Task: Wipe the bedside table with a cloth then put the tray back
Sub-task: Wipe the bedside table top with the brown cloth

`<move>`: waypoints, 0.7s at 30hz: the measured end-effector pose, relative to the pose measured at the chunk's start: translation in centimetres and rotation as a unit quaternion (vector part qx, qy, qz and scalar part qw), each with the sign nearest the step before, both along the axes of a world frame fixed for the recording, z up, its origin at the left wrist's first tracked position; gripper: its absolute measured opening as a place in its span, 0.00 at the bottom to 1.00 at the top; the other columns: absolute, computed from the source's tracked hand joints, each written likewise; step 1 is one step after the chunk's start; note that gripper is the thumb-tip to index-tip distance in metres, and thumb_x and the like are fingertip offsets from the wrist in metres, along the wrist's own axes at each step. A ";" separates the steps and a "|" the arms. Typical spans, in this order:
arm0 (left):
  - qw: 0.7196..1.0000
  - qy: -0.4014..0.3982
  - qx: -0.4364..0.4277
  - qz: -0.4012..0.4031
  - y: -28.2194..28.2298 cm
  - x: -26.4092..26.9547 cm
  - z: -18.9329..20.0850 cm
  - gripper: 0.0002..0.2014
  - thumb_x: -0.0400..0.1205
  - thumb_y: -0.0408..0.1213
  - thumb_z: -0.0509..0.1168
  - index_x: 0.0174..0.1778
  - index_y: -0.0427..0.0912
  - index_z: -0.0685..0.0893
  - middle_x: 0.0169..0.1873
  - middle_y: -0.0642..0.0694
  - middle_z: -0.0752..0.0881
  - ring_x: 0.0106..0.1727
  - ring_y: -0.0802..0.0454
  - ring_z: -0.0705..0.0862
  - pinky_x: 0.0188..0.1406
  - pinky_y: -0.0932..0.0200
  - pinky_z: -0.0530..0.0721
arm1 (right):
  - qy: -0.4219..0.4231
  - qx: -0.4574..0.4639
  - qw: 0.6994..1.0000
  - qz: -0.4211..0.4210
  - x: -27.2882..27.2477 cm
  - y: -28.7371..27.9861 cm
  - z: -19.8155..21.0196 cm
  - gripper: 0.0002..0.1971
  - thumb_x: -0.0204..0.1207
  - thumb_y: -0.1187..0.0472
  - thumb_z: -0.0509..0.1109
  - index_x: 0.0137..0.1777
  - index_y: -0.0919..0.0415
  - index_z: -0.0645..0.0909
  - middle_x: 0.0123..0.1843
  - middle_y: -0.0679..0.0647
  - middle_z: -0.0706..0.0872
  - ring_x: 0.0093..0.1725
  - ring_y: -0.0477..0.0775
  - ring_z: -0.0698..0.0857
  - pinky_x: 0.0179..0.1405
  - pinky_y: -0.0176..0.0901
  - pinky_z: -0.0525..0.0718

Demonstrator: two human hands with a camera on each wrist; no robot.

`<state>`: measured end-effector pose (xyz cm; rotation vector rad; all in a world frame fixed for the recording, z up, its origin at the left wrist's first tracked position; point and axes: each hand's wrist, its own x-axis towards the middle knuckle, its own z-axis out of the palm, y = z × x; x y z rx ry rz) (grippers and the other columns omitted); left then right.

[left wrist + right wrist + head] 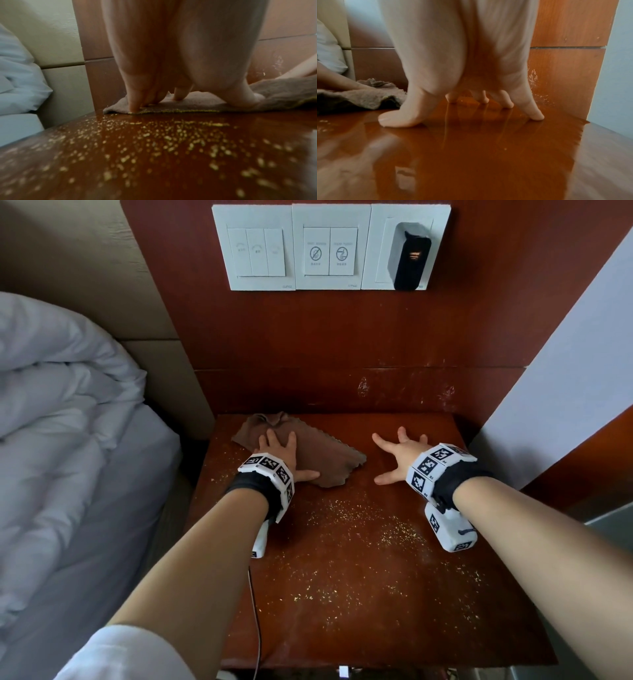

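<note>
Cloth point(318, 455) long axis running far-left to near-right, left hand point(279, 448) flat on it, right hand point(400, 455) spread on table point(359, 577)

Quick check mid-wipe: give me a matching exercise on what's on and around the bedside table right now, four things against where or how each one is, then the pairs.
Things:
1. cloth
2. left hand
3. right hand
4. pale crumbs

States:
A. fingers spread, fingertips on bare wood at the far right of the bedside table
B. scattered over the near and middle part of the top
C. brown, lying at the far left of the top
D. pressing flat on the cloth

Pairs: 1-C, 2-D, 3-A, 4-B
</note>
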<state>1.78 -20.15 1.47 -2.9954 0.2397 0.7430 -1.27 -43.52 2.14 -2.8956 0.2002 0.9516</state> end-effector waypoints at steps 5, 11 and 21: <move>1.000 0.018 0.011 -0.014 0.3 -0.9 0.8 0.53 0.74 0.68 0.62 0.85 0.47 0.40 0.82 0.32 0.43 0.83 0.32 0.47 0.81 0.39 0.58 | -0.004 0.000 1.000 -0.005 0.0 0.0 -0.2 0.49 0.70 0.36 0.70 0.81 0.33 0.38 0.85 0.58 0.32 0.80 0.80 0.38 0.78 0.75 0.54; 0.999 0.029 0.010 -0.016 1.0 -3.6 0.9 0.54 0.73 0.67 0.64 0.85 0.47 0.41 0.82 0.32 0.44 0.83 0.32 0.49 0.79 0.39 0.63 | -0.006 -0.012 1.000 0.000 -0.1 0.0 0.0 0.49 0.70 0.33 0.69 0.81 0.33 0.38 0.85 0.58 0.34 0.80 0.80 0.40 0.78 0.74 0.55; 0.999 0.037 0.008 -0.007 1.6 -5.9 0.2 0.52 0.75 0.68 0.58 0.84 0.46 0.37 0.82 0.33 0.37 0.83 0.32 0.42 0.81 0.38 0.53 | -0.005 -0.020 1.000 0.000 -0.2 0.2 0.1 0.47 0.72 0.34 0.67 0.82 0.35 0.38 0.85 0.58 0.33 0.80 0.80 0.39 0.79 0.73 0.54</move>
